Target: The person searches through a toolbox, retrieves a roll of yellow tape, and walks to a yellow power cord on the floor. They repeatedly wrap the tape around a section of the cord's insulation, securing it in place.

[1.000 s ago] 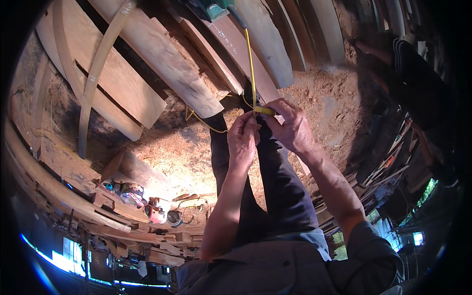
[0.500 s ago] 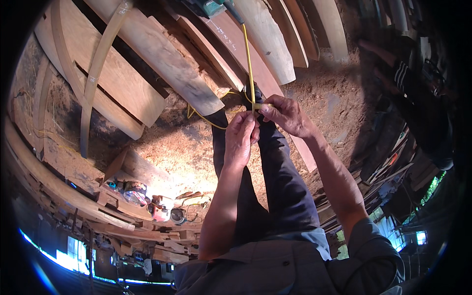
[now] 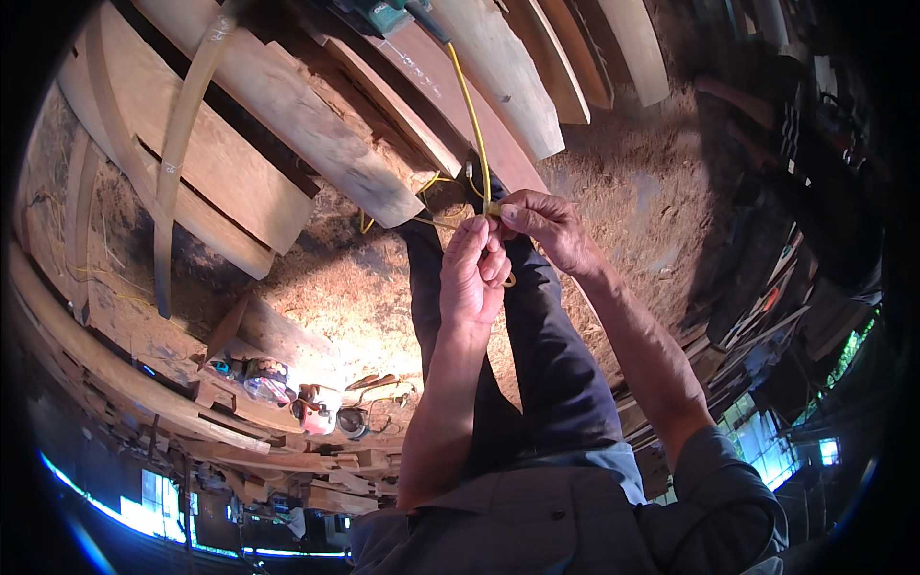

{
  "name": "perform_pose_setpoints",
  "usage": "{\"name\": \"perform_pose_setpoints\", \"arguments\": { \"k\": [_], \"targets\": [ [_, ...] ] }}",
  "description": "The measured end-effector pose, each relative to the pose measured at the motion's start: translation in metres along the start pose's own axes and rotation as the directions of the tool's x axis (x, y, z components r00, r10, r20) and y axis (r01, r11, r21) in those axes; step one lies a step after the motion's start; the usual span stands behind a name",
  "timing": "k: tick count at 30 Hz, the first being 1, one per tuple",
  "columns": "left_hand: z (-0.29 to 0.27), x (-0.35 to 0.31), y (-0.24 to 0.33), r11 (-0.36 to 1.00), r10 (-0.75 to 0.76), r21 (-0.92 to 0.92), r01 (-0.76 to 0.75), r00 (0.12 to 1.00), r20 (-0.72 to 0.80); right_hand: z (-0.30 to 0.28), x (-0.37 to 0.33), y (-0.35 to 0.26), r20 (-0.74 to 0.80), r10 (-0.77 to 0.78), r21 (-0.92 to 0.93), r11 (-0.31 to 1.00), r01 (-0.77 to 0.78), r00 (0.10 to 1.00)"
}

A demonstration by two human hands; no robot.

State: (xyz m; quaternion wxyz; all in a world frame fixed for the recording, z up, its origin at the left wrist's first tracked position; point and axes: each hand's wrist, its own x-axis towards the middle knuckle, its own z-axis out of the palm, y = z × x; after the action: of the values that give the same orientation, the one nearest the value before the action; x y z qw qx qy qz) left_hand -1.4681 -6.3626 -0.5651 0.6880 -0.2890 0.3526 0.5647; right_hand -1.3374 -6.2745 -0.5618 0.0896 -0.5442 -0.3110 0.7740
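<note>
A yellow power cord point(image 3: 474, 115) runs down from a green power tool point(image 3: 388, 16) at the top of the view to my hands. My left hand point(image 3: 472, 268) is closed on the cord, thumb and fingers pinched together over my legs. From the right, my right hand point(image 3: 546, 225) meets it, thumb and fingertips pinching a small yellowish piece point(image 3: 494, 208) against the cord. Whether that piece is tape or part of the cord I cannot make out. Loops of cord hang behind and below the hands, partly hidden by my fingers.
Long wooden planks point(image 3: 287, 105) lie across the far side, with curved strips point(image 3: 182, 144) at the left. Sawdust point(image 3: 613, 192) covers the floor. A red and white machine point(image 3: 316, 407) sits among timber offcuts at lower left. Another person's dark-clothed leg point(image 3: 815, 211) is at right.
The two hands have come closer together, and the yellowish piece now shows less beyond my right fingers. The cord bows more, and a loop shows below my left hand.
</note>
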Motion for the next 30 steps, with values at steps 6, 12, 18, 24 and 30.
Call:
{"name": "perform_pose_setpoints", "arguments": {
  "k": [6, 12, 18, 24, 30],
  "targets": [
    [-0.006, 0.000, -0.005, 0.998, -0.009, -0.063, 0.013, 0.998, 0.061, -0.004, 0.000, 0.008, 0.023, 0.034, -0.011, 0.999, -0.034, 0.999],
    [0.003, -0.004, 0.015, 0.987, 0.032, -0.163, 0.008, 0.970, 0.242, -0.032, 0.006, 0.055, 0.155, 0.126, -0.152, 0.983, -0.103, 0.980],
    [0.002, -0.006, 0.018, 0.999, -0.026, 0.045, 0.021, 0.995, 0.100, -0.034, -0.011, 0.060, 0.089, 0.206, 0.000, 0.978, -0.206, 0.975],
    [-0.004, -0.008, 0.011, 0.962, 0.053, 0.267, -0.050, 0.999, -0.006, -0.037, 0.000, 0.051, 0.101, 0.081, 0.052, 0.995, -0.087, 0.992],
    [-0.009, 0.004, 0.020, 0.916, 0.060, 0.396, -0.063, 0.998, 0.019, -0.032, -0.005, 0.050, 0.053, 0.126, 0.058, 0.990, -0.129, 0.991]
  ]
}}
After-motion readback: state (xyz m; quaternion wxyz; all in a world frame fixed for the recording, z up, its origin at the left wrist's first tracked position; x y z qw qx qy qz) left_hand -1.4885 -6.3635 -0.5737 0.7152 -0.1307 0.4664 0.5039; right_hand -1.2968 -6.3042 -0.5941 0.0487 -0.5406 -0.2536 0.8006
